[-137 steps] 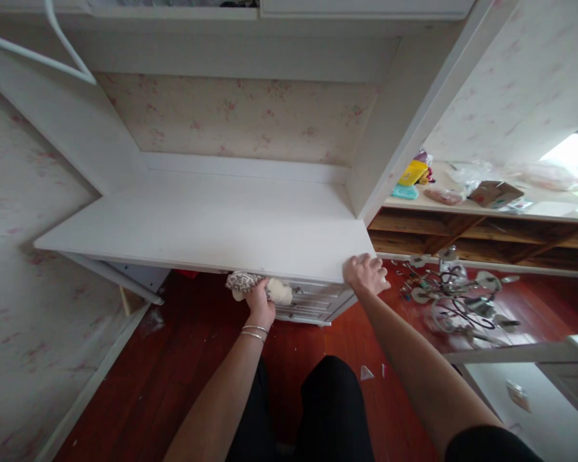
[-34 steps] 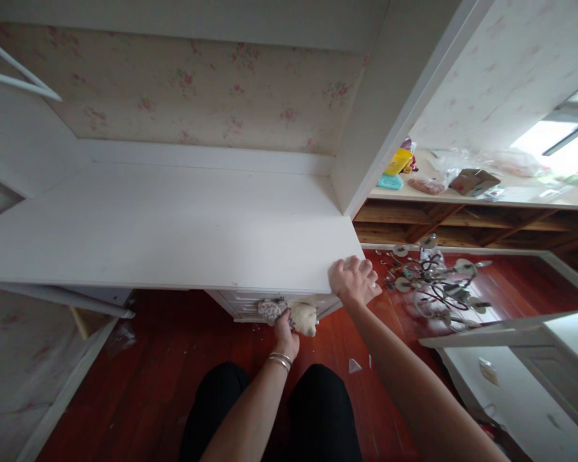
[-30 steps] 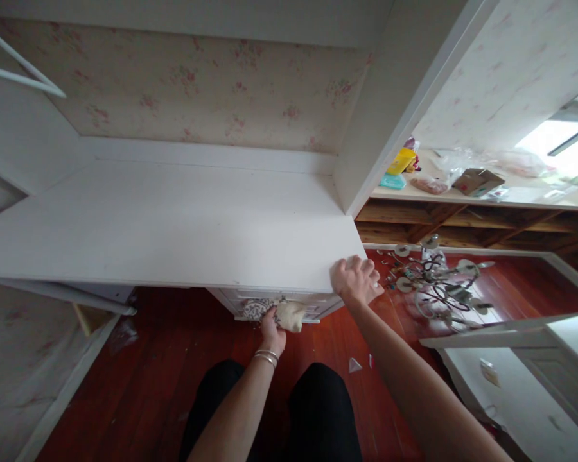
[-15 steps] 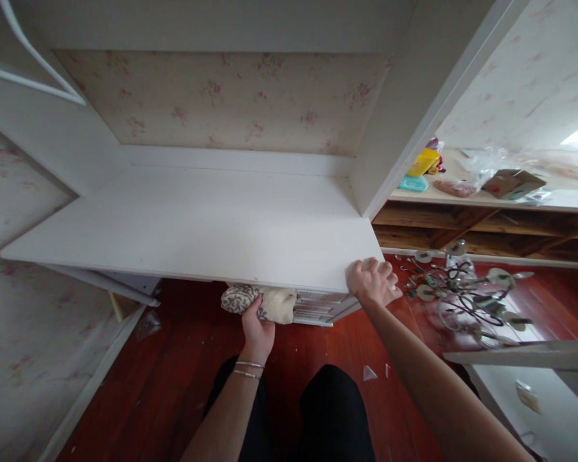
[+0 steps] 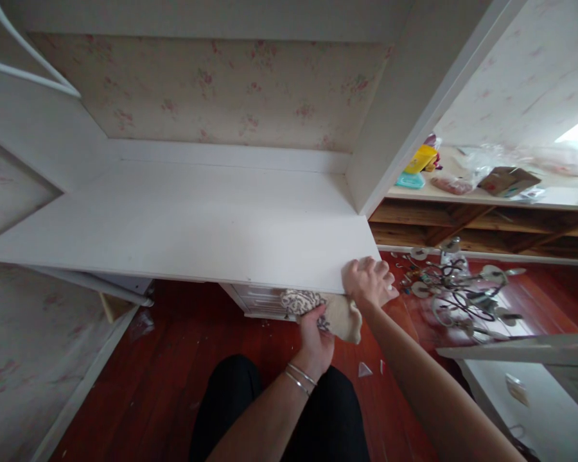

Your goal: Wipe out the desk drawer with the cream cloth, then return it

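A folded cloth (image 5: 340,316), cream with a grey-brown patterned end, is gripped in my left hand (image 5: 315,337), thumb on top. It lies against the front of the drawer unit (image 5: 257,300), just under the edge of the white desktop (image 5: 212,224). My right hand (image 5: 370,282) rests on the desktop's front right corner, fingers spread and bent over the side edge, holding nothing. The cloth's right end hangs close to my right wrist. Part of the drawer front is hidden behind the cloth and my left hand.
On the red wooden floor (image 5: 173,372) to the right lies a dismantled chandelier (image 5: 472,292). Behind it a low wooden shelf (image 5: 501,215) carries a yellow container (image 5: 421,158), a cardboard box (image 5: 508,181) and plastic bags. A white panelled piece (image 5: 491,385) lies at lower right.
My left hand has moved right along the drawer front with the cloth, uncovering the unit's left part. My right hand stays on the desk corner. The view has shifted slightly.
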{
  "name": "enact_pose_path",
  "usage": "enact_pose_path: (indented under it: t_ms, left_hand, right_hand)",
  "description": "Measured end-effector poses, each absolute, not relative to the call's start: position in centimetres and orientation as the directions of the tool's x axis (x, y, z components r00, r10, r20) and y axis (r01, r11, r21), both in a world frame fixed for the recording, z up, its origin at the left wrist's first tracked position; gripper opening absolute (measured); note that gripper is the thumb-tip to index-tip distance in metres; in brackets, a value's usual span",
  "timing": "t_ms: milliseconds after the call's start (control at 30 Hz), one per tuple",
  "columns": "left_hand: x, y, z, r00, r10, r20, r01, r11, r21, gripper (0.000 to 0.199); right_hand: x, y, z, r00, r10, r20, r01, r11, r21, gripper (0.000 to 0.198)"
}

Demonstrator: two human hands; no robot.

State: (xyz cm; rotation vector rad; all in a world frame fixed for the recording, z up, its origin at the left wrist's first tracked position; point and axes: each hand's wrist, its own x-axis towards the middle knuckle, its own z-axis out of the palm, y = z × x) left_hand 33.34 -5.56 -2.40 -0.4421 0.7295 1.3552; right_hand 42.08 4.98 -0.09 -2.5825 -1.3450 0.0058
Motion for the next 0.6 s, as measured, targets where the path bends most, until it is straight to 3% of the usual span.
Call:
enact_pose_path:
  t_ms: [100, 200, 433, 600]
  left_hand:
    - [36.6, -4.9, -3.8, 0.199, 0.725, -0.66, -0.962, 0.272, 0.008, 0.019]
    - [38.7, -4.4, -6.0, 0.231, 0.738, -0.633, -0.956, 0.294, -0.007, 0.017]
    - [37.7, -3.8, -12.3, 0.098, 0.64, -0.762, -0.97, 0.233, 0.071, 0.013]
    - [32.1, -3.6, -15.0, -0.111, 0.595, -0.796, -0.967, 0.121, 0.225, 0.013]
  right_hand:
    - [42.1, 4.9, -0.1, 0.568, 0.811, 0.136, 0.818, -0.539, -0.201, 0.049]
    - [42.1, 5.0, 0.0, 0.575, 0.808, 0.127, 0.814, -0.549, -0.188, 0.049]
    - [42.0, 5.1, 0.2, 0.58, 0.809, 0.09, 0.81, -0.561, -0.173, 0.05]
    - [42.1, 5.1, 0.2, 0.584, 0.808, 0.073, 0.802, -0.562, -0.202, 0.049]
